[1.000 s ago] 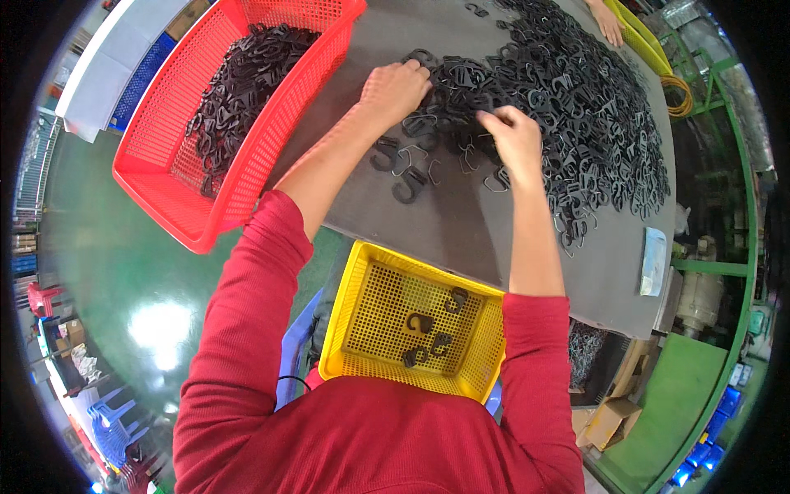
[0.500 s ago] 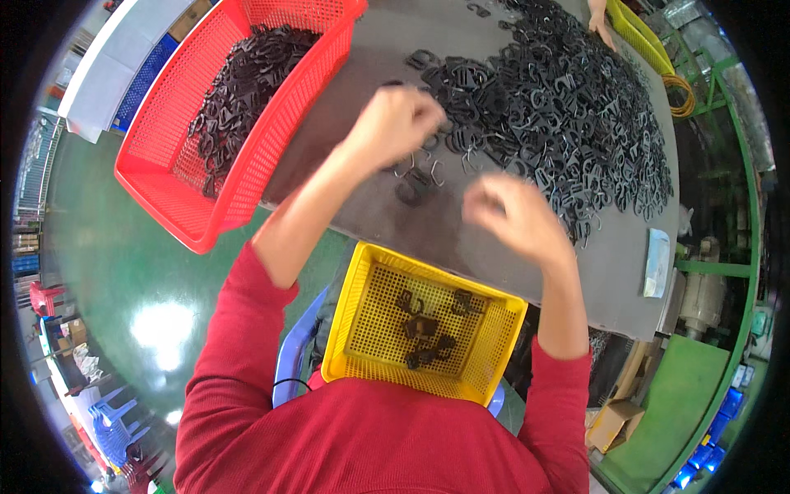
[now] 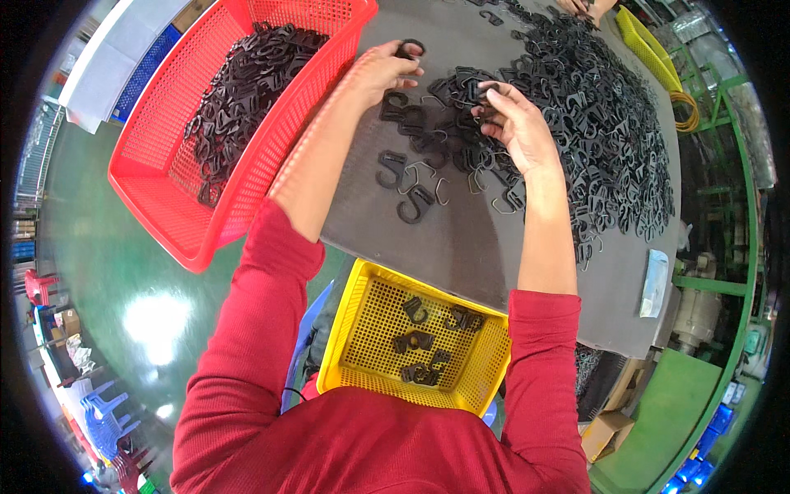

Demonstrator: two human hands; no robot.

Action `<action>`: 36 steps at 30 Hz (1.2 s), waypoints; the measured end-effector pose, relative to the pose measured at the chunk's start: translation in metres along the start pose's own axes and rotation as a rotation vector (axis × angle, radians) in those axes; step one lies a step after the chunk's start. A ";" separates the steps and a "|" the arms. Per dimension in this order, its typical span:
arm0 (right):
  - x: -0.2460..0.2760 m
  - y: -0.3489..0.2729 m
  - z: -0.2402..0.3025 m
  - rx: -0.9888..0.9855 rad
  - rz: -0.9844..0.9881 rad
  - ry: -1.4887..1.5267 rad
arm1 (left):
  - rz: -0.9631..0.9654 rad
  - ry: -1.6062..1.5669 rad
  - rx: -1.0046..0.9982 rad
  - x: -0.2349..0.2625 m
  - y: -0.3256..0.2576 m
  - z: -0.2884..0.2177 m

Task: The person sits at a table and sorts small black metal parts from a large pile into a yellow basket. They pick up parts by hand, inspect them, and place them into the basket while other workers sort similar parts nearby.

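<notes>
My left hand (image 3: pixel 380 76) is closed on a black plastic hook (image 3: pixel 410 49), above the grey table beside the red basket's rim. At the near edge of the pile, the fingers of my right hand (image 3: pixel 520 128) pinch another black hook, partly hidden by them. A large heap of black hooks (image 3: pixel 601 132), mixed with thin metal wire hooks, covers much of the table. Several loose black hooks (image 3: pixel 415 204) lie below my hands, next to a bare wire hook (image 3: pixel 442 191). In the yellow basket (image 3: pixel 355 325) against my body lie several black pieces (image 3: pixel 413 341).
To my left stands a red basket (image 3: pixel 280 185) holding many black hooks (image 3: pixel 247 90). Another person's hand (image 3: pixel 588 8) reaches the pile's far side, near a yellow-green basket (image 3: pixel 646 49). A light-blue packet (image 3: pixel 654 284) rests at the table's (image 3: pixel 461 255) right edge.
Both hands have moved forward, away from me. My left is now near the red basket with a hook in it; my right has reached the pile and grips a hook.
</notes>
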State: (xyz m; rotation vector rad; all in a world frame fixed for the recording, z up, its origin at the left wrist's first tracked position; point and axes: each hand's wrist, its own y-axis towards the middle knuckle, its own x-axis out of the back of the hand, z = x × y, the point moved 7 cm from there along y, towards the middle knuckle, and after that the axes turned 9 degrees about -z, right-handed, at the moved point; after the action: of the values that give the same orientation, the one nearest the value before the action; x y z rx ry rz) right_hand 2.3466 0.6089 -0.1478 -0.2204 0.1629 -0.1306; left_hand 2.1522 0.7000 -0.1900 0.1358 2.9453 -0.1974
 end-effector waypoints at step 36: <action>-0.047 -0.024 0.005 0.869 0.148 -1.431 | -0.064 1.163 -0.480 -0.045 -0.118 -0.011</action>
State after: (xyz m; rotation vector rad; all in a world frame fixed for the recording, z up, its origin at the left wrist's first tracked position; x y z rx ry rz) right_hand 2.2984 0.5940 -0.1307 0.5922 -1.2868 0.1302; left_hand 2.1818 0.5812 -0.1557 0.1029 3.9923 0.8784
